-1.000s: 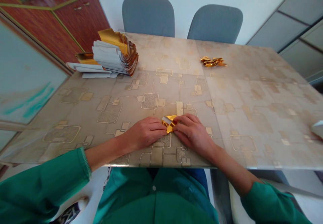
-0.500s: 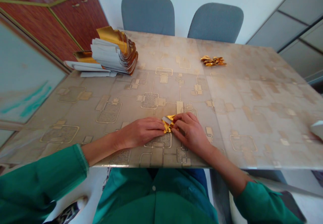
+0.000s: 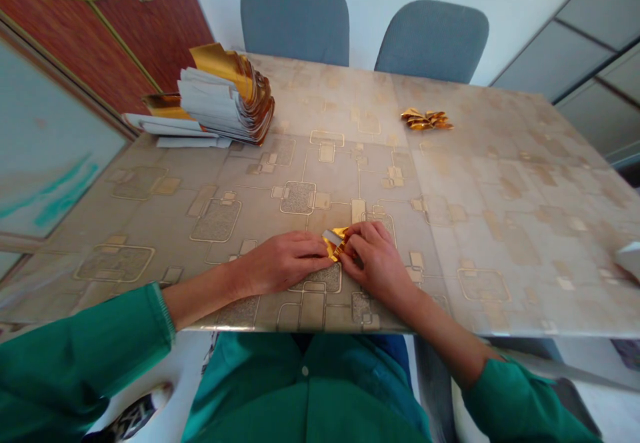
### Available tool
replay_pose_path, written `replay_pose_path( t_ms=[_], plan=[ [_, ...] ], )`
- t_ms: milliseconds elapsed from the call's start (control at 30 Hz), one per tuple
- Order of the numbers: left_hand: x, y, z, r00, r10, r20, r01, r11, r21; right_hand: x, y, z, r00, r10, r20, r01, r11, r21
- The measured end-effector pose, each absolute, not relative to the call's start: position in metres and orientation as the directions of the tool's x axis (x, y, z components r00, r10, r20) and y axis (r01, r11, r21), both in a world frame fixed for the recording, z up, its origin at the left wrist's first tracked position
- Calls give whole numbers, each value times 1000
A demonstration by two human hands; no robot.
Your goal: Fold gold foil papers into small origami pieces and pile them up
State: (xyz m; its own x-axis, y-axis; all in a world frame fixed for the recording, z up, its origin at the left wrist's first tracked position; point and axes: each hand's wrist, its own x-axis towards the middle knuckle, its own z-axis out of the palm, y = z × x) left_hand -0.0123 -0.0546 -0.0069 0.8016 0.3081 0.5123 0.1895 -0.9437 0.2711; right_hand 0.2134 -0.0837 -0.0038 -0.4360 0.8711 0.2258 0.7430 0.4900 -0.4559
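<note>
A small folded piece of gold foil paper (image 3: 336, 243), with a pale grey-white underside showing, lies on the table near its front edge. My left hand (image 3: 286, 262) reaches in from the left, its fingers together and their tips pressing the paper's left side. From the right, my right hand (image 3: 376, 256) pinches the paper's right side between thumb and bent fingers. Parts of the paper are hidden under the fingertips of both hands.
A tall stack of gold and white paper sheets (image 3: 220, 106) stands at the back left of the patterned table (image 3: 475, 196). Several folded gold pieces (image 3: 427, 120) lie at the back right. Two grey-blue chairs (image 3: 295, 20) stand behind the table. A white object (image 3: 629, 256) shows at the right edge.
Both hands stay on the gold paper with almost the same grip. The whole view has shifted slightly; nothing has been let go or picked up.
</note>
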Motion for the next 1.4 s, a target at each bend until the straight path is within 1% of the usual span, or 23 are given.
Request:
replay_pose_path(
  t_ms=[200,367,500,633,700,767,867,967,1067,1167,1267,1400],
  plan=[
    [-12,-56,-10,802,310,510,184,-941,284,213,-84,-4,-443,866,231,733,498,-464],
    [-12,-56,-12,817,287,500,177,-950,257,213,-83,-7,-432,870,237,734,492,-468],
    [-12,-55,-13,838,250,485,165,-963,213,216,-81,-9,-432,875,217,715,479,-509],
    [-12,-57,-9,858,230,459,157,-969,193,220,-79,-10,-436,877,205,692,471,-547],
    [-12,-57,-6,864,233,446,162,-968,191,223,-79,-10,-453,868,204,692,486,-533],
    [-12,-57,-5,867,240,438,171,-967,190,228,-78,-8,-514,830,216,670,545,-505],
    [-9,-56,-8,856,248,454,188,-967,174,237,-77,-5,-631,742,229,623,660,-420],
    [-2,-55,-12,842,272,465,232,-962,143,244,-76,-1,-689,690,221,613,718,-330],
    [5,-60,-13,842,306,444,296,-951,93,248,-77,1,-719,665,204,596,740,-312],
    [4,-64,-11,837,302,456,317,-947,47,250,-82,3,-728,658,193,591,745,-309],
    [-3,-64,-9,837,284,467,297,-954,49,249,-86,2,-717,666,207,585,736,-342],
    [-6,-59,-6,846,297,443,284,-954,98,243,-84,-3,-622,734,274,586,668,-459]
  ],
)
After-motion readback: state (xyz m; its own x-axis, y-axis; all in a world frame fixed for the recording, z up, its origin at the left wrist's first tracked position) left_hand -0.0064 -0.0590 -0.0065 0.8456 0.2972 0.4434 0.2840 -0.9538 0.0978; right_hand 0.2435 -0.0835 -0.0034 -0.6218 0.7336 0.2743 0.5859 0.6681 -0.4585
